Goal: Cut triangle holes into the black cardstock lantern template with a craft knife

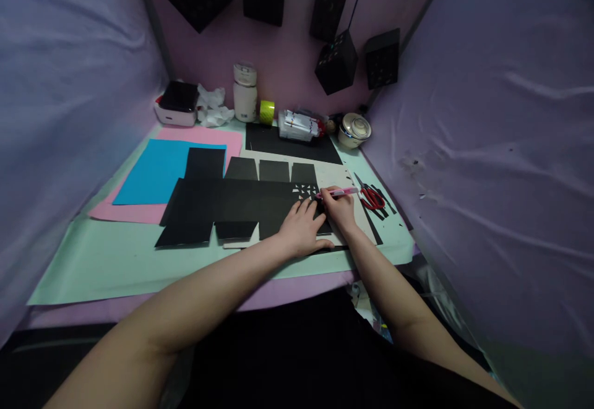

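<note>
A large sheet of black card [236,202] with flaps along its edges lies across the table. Near its right end is a cluster of small cut-out shapes [304,191] that show pale. My left hand [304,231] rests flat on the card just below these holes, fingers spread. My right hand [341,210] is closed around a slim pink craft knife [343,192], its tip down at the right side of the cut-outs. The fingers hide the blade. Beneath the card a white board [357,214] shows at the right.
Red-handled scissors [372,198] and black scraps lie at the right. Blue card [153,171] and pink card [106,210] are at the left. Along the back stand a white bottle [245,99], yellow tape [266,112], a pen box [299,125] and a lidded bowl [354,130]. Black boxes [337,62] hang above.
</note>
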{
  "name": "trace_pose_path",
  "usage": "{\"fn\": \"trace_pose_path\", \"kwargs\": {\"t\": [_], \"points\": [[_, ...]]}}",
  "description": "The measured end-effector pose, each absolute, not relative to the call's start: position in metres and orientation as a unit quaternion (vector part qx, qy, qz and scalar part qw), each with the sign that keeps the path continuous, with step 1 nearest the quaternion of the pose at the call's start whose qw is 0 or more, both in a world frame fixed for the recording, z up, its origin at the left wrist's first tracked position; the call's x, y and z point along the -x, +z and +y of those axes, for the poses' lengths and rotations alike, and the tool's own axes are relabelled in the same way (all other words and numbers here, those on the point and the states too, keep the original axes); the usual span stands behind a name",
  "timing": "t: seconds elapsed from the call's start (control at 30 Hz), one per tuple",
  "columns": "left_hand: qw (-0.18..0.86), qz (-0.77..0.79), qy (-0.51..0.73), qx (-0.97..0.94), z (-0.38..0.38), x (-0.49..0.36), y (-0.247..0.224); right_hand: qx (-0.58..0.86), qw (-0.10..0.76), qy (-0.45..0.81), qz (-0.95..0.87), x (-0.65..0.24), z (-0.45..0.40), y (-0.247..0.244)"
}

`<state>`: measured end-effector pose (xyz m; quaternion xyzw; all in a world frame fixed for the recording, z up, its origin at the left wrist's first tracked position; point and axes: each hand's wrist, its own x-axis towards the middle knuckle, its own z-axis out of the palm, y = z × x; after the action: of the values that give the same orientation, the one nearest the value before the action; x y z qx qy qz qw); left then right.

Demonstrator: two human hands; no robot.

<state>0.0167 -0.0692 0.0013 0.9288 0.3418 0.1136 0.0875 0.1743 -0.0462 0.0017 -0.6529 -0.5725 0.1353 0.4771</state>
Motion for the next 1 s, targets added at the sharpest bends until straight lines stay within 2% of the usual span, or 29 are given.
{"fn": "trace_pose_path", "kwargs": {"t": [0.5,1.0], "points": [[0.092,0.34,0.115,-0.929,-0.0698,-0.0168,0.0032,0.646,0.469,0.124,-0.589,-0.1744,-0.0449,-0.0002],[0.09,0.342,0.117,-0.928,-0.0698,-0.0166,0.0027,0.635,0.482,0.172,-0.579,-0.1725,-0.0467,0.0029]]}}
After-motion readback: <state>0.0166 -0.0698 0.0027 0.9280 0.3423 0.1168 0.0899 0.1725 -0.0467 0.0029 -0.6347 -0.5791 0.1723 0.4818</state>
